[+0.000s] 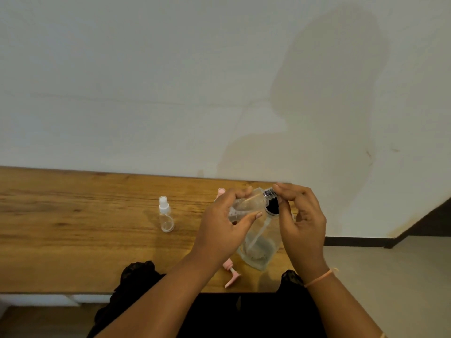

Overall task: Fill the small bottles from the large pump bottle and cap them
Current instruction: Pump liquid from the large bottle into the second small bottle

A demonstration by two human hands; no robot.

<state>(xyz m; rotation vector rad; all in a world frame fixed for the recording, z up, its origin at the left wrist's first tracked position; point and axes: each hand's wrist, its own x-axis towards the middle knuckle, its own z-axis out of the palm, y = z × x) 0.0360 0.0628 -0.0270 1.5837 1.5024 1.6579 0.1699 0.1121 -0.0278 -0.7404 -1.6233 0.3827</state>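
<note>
Wooden table (73,228) against a white wall (146,69), dark baseboard (353,241) at right.

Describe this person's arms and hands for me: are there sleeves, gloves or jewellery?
Both the left hand and the right hand are bare, with no gloves and no rings that show. The forearms are uncovered too; no sleeves reach them. The right wrist wears a thin, pale orange, string-like wristband. A black garment with a lacy edge shows beneath the arms.
</note>
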